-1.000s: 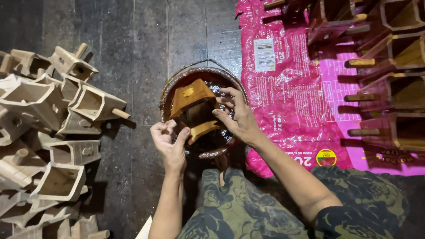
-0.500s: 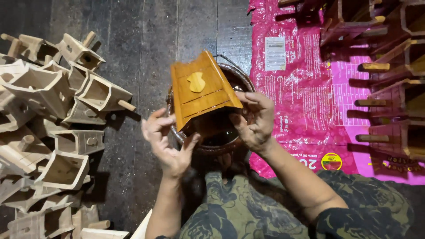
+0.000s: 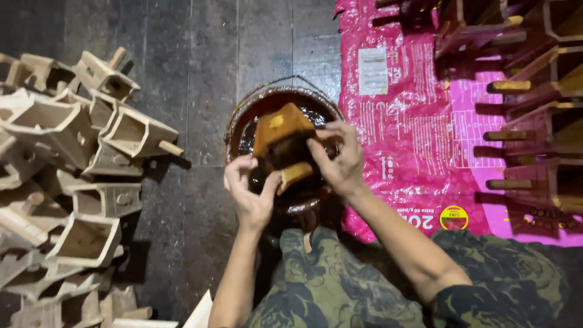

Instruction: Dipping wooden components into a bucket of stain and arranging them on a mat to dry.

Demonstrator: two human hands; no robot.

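Holding a small wooden box (image 3: 280,141), wet and amber-brown, over a round bucket (image 3: 238,124) of dark stain; both hands on it. Left hand (image 3: 250,194): grip pinched on the box's near lower edge, thumb up against the pale peg end. Right hand (image 3: 340,159): grip clamped on the box's right side, fingers curled over the top. Box sits tilted, partly down inside the bucket's rim. Bucket stands on a dark plank floor (image 3: 206,54). Pile of bare unstained boxes (image 3: 73,182) heaped to the left. Pink plastic sack (image 3: 401,121) spread flat to the right, carrying rows of stained boxes (image 3: 534,121).
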